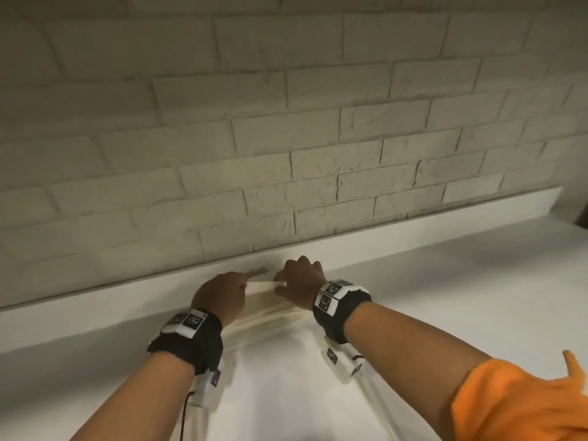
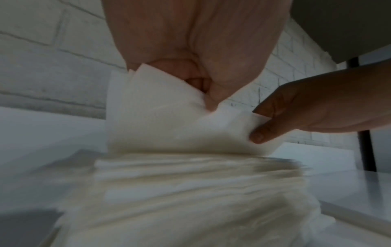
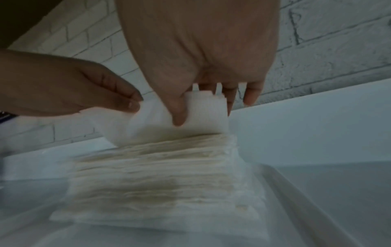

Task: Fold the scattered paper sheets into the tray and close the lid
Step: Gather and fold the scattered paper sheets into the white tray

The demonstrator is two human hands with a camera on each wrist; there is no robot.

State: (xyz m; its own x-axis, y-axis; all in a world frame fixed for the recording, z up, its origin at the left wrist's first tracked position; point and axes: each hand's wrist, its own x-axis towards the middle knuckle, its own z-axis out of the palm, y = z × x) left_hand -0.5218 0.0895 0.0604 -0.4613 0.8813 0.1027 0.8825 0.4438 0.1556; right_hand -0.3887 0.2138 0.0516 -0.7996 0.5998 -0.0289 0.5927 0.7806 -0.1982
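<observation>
A thick stack of white paper sheets (image 1: 270,319) lies in a pale shallow tray (image 1: 377,397) on the white counter. At the stack's far end a bundle of sheet ends (image 2: 160,117) is bent upright. My left hand (image 1: 237,283) pinches the left part of that raised edge, thumb in front of it. My right hand (image 1: 288,281) pinches the right part (image 3: 203,107), thumb in front and fingers behind. The fanned edges of the lower sheets (image 3: 160,167) show below both hands. I see no lid.
A white brick wall (image 1: 286,138) rises close behind the hands, with a low white ledge (image 1: 445,224) along its foot. White counter (image 1: 461,297) spreads to the right. An orange sleeve (image 1: 525,405) fills the lower right. A dark post (image 2: 368,150) stands at the right.
</observation>
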